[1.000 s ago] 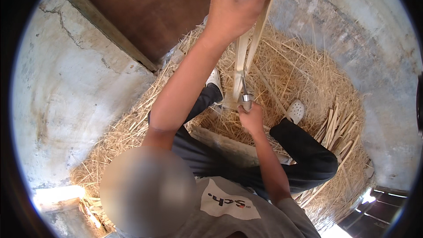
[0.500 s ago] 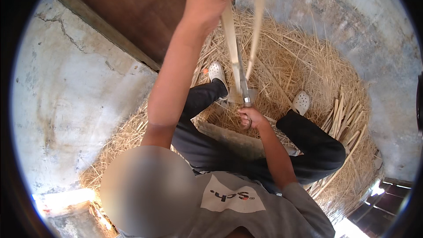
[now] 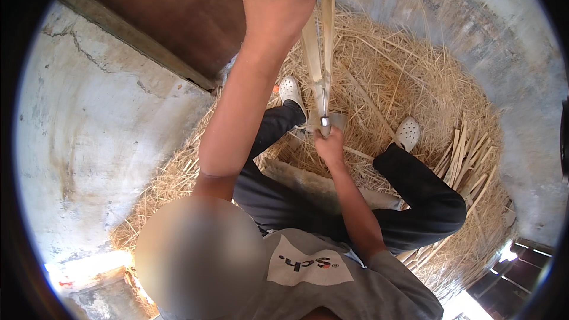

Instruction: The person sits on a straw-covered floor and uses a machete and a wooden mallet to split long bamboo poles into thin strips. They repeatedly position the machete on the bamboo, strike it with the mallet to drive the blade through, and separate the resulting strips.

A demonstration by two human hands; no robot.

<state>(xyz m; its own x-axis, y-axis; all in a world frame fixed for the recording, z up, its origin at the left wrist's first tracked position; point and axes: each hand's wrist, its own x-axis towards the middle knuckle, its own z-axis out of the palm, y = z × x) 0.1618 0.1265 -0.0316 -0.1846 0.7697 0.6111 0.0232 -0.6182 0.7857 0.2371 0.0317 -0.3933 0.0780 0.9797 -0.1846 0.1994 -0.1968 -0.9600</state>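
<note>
Shifted since the frame of half a second ago: right grip (image 3: 329, 142), with knife (image 3: 325, 122), moved forward and leftward; left grip (image 3: 278, 0), moved slightly leftward. Left strip (image 3: 312, 56) and right strip (image 3: 328, 24), pale and flat, are now drawn closer together.

Left grip: raised, closed around the left strip. Its fingertips are cut off by the upper edge; whether the right strip is also held cannot be told.

Right grip: closed around the knife's handle. The thin blade (image 3: 324, 98) is pointed away from the body and is set, just beyond this grip, where the two strips are brought together.

Surroundings: pale shavings (image 3: 385, 77) are strewn beyond and around the right grip. To its right, a white clog (image 3: 409, 133) is worn, and farther right a heap of split pieces (image 3: 465, 160) is piled. Nearer the body than that grip, a rough beam (image 3: 296, 179) is laid crosswise.
</note>
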